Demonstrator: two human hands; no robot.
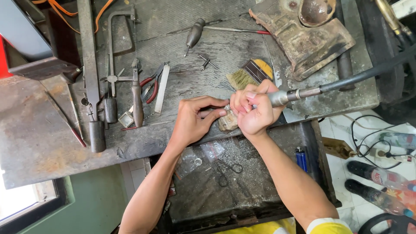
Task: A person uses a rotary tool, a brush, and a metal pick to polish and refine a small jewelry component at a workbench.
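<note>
Both forearms extended forward, converging. Left hand [193, 120] fingers curled, pinching. Right hand [253, 109] fisted in tight grip, knuckles touching left fingertips.

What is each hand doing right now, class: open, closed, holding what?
Left hand: closed, pinching a small metal piece against the wooden bench peg.
Right hand: closed around the flex-shaft rotary handpiece.

workpiece [226, 107] hidden by fingers [242, 99]
</note>
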